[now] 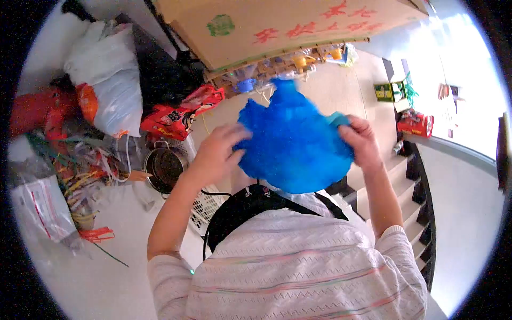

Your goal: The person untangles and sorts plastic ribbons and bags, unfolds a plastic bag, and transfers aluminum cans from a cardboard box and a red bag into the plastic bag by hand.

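A bright blue, soft, bag-like sheet point(296, 141) is spread in front of my chest, with a ragged upper edge and a rounded lower one. My right hand point(360, 140) pinches its right edge, where a paler teal fold point(336, 118) shows by the fingers. At the sheet's left edge is my left hand point(218, 152), slightly blurred, thumb and fingers apart. Its fingertips overlap the blue edge; whether they touch it I cannot tell. Below the sheet, a black strapped item point(248, 205) lies against my front.
A large cardboard box point(288, 26) stands ahead, with small bottles below it. On the left are a stuffed white bag point(109, 80), a red packet point(181, 114), a metal pot point(166, 169) and tangled ties point(80, 181). Stairs point(408, 200) descend at right beside a red can point(416, 124).
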The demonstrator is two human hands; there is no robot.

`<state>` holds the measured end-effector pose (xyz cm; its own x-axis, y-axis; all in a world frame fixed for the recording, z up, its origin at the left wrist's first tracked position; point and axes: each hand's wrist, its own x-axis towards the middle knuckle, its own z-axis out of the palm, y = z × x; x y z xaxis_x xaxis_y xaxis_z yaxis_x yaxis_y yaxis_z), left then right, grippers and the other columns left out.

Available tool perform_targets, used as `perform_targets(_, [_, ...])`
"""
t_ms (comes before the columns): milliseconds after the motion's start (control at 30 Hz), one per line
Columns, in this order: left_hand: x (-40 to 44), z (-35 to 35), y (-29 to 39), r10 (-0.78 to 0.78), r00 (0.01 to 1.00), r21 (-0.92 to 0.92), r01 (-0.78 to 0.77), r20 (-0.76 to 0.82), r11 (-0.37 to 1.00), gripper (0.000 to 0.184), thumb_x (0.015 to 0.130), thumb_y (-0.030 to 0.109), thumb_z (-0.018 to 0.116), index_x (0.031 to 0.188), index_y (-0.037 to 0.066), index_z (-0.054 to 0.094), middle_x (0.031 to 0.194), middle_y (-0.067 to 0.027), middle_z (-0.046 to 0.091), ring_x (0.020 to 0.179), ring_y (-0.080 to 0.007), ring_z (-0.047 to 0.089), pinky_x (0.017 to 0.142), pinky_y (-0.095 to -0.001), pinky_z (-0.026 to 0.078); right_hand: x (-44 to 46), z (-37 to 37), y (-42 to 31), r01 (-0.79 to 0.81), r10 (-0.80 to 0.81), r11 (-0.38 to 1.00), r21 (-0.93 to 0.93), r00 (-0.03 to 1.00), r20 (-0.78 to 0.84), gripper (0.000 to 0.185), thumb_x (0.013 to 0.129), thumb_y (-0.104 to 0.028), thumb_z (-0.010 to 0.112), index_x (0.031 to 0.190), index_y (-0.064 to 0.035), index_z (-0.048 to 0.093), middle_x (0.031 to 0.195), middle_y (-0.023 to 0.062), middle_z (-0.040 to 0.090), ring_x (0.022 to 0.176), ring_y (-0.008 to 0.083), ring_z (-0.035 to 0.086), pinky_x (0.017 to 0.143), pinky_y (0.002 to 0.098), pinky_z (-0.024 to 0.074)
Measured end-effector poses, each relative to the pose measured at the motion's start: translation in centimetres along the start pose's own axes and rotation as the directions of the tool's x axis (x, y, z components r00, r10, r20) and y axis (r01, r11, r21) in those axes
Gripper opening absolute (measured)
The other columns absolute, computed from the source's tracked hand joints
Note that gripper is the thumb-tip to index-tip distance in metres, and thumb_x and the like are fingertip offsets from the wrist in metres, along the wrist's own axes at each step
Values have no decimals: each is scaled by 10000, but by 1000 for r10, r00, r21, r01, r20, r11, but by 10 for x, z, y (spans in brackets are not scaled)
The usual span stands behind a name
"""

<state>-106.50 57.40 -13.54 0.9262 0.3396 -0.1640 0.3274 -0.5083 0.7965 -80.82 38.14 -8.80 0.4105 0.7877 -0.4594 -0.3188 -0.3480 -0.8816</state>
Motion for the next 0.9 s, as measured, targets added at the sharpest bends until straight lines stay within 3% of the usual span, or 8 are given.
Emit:
perform_targets(133, [48, 21, 29, -134, 987, -714, 154, 85, 683, 546, 700, 240, 698, 1156, 8, 507, 1146, -175, 524, 1005, -259, 539, 895, -358, 405, -28, 49, 12, 75, 16, 906, -416, 977, 212, 198, 789, -91, 637, 951, 22, 622, 827, 51, 644, 735, 82, 560, 649, 247, 463])
perform_targets(233, [65, 60, 30, -178, 972, -477, 230, 152, 849, 401, 729, 222, 687, 1059, 29, 566, 958, -72, 598, 932, -135, 541, 839, -278, 415, -39, 49, 23, 187, -101, 874, -448, 973, 208, 151, 810, -87, 606, 919, 17, 623, 800, 56, 638, 701, 94, 566, 606, 266, 464])
perform_targets(400, [52, 28, 52, -331, 922, -771, 356, 198, 529, 231, 701, 51, 633, 930, 50, 602, 911, -20, 585, 849, -125, 540, 811, -270, 409, -72, -7, 45, -201, 158, 978, -54, 887, -433, 107, 842, -69, 549, 909, 10, 573, 674, 2, 542, 573, 94, 518, 491, 224, 425])
perform_targets(500, [35, 26, 60, -246, 947, -845, 299, 206, 444, 261, 728, -31, 576, 976, 41, 608, 932, -13, 583, 844, -110, 535, 790, -261, 417, -97, -41, 59, -249, 218, 969, -14, 872, -438, 71, 827, -63, 537, 835, 7, 546, 642, 21, 553, 507, 87, 503, 480, 215, 434])
perform_targets(633, [33, 30, 84, -81, 941, -845, 330, 327, 421, 318, 695, -95, 550, 977, 40, 611, 932, -13, 584, 849, -110, 537, 794, -266, 413, -106, -82, 45, -516, 568, 769, -378, 822, 33, 88, 788, -58, 548, 855, -4, 568, 682, 52, 604, 580, 96, 560, 528, 244, 466])
perform_targets(733, [43, 37, 98, 27, 948, -833, 265, 317, 485, 346, 650, -103, 514, 949, 30, 627, 914, -35, 608, 869, -121, 553, 780, -266, 409, -74, -111, 41, -334, 300, 899, -282, 941, -160, 238, 789, -162, 612, 978, -22, 576, 815, 58, 620, 762, 132, 584, 664, 268, 476])
perform_targets(800, [48, 39, 106, 82, 941, -826, 245, 329, 508, 344, 627, -89, 498, 920, 24, 638, 915, -51, 620, 881, -132, 562, 773, -268, 408, -28, -94, 8, 27, -154, 768, -640, 978, -144, 430, 747, -220, 675, 1107, -34, 532, 988, 105, 601, 928, 190, 565, 762, 314, 470])
perform_targets(900, [47, 35, 117, 99, 939, -787, 215, 330, 578, 333, 589, -53, 493, 872, 16, 653, 884, -75, 636, 850, -168, 584, 742, -266, 414, 52, -77, 43, 213, -341, 647, -732, 940, -28, 551, 702, -192, 710, 1179, -27, 491, 1102, 167, 555, 1036, 219, 516, 887, 334, 408])
